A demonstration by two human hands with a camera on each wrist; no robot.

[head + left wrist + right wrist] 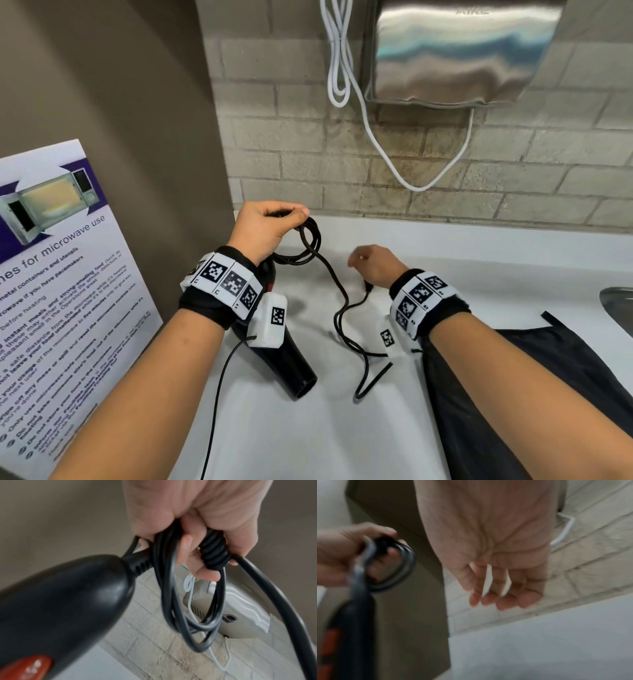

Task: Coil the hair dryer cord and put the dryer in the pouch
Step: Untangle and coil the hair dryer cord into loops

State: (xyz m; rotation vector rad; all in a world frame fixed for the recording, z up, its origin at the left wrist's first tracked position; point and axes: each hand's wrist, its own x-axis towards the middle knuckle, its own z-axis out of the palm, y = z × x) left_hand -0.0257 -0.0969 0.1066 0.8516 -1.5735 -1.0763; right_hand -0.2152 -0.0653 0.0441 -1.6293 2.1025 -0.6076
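Head view: my left hand (265, 228) is raised above a white counter (445, 260), fingers curled round several loops of black cord (310, 243). Below that wrist hangs the black dryer (287, 356), its long axis slanting down toward me, open nozzle nearest me and to the right. Loose cord trails across the counter to my right hand (373, 265), held low; whether it holds the cord I cannot tell. A black pouch (534, 387) lies flat under my right forearm. Behind is a brick wall (513, 178) with a steel hand dryer (455, 51).

Left wrist view: my fingers (204, 566) clasp the loops and ribbed cord collar.

Right wrist view: blurred; my fingers (508, 592) hang loosely curled, nothing visible in them.
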